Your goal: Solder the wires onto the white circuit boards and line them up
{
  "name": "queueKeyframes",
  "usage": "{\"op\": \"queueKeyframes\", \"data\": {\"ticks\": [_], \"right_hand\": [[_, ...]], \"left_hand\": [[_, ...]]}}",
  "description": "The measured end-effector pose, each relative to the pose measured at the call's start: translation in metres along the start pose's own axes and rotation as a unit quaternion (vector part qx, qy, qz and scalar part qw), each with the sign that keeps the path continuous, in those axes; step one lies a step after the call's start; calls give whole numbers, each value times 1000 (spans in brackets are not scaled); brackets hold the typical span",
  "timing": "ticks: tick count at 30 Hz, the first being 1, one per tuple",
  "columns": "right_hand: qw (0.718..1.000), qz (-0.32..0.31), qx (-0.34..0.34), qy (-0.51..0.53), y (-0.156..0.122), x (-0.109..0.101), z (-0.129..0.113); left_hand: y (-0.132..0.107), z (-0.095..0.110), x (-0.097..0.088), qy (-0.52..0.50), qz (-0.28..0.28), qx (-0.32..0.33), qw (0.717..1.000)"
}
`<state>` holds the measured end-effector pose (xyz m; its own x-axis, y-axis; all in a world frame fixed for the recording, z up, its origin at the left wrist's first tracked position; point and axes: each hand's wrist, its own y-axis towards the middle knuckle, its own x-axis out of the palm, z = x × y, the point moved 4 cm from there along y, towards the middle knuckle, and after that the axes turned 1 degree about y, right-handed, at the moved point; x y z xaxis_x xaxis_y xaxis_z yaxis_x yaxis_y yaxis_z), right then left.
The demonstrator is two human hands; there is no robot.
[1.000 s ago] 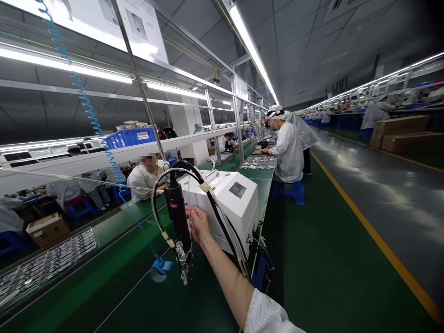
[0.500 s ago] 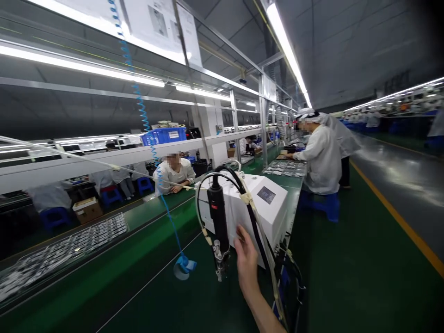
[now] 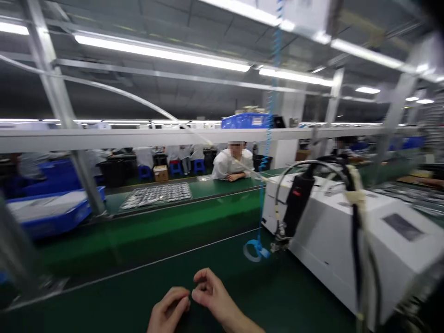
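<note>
My left hand (image 3: 169,310) and my right hand (image 3: 211,293) are low at the bottom of the view, above the dark green bench surface (image 3: 145,296). Their curled fingertips meet, with a small pale spot between them that is too small to identify. Up to the right, a black electric screwdriver (image 3: 295,206) hangs on its cable in front of a white box-shaped machine (image 3: 333,231), well away from both hands. A blue coiled cord ending in a loop (image 3: 255,251) dangles near the screwdriver's tip.
Across the green belt lies a tray of small metal parts (image 3: 156,195), with a seated co-worker (image 3: 232,162) behind it. A blue crate (image 3: 245,121) sits on the overhead shelf, and a blue bin (image 3: 52,212) stands at left. Metal uprights frame the line.
The view has turned left, so the screwdriver and machine sit further right. My right hand has left the area beside the screwdriver, and both hands are now together low in view.
</note>
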<state>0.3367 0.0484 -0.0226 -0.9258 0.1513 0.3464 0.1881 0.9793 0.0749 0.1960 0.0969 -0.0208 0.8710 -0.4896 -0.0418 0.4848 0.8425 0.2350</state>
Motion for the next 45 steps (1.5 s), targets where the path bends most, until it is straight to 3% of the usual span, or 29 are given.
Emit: {"op": "queueKeyframes", "data": {"ticks": [1, 3, 6, 11, 23, 29, 34, 38, 45], "right_hand": [[999, -17, 24, 28, 8, 6, 10], [996, -51, 52, 59, 19, 15, 23], [985, -79, 90, 125, 26, 24, 30], [955, -105, 138, 242, 22, 29, 32], [911, -178, 194, 318, 8, 40, 28], [913, -175, 202, 308, 8, 38, 28], [938, -171, 162, 253, 10, 39, 17], [958, -162, 132, 197, 13, 37, 15], [969, -146, 120, 157, 14, 34, 17]], "left_hand": [[1, 4, -1, -4, -22, 3, 1000], [4, 9, -10, -31, 9, 22, 999], [8, 7, -15, -58, 4, 32, 998], [7, 4, -11, -89, -12, 20, 996], [1, 11, -2, -81, -25, -4, 996], [-2, 13, -1, -72, -21, -26, 997], [-4, 17, -5, -66, -37, -12, 997], [-1, 16, -8, -85, -20, -13, 996], [1, 10, -6, -140, -38, -85, 986]]}}
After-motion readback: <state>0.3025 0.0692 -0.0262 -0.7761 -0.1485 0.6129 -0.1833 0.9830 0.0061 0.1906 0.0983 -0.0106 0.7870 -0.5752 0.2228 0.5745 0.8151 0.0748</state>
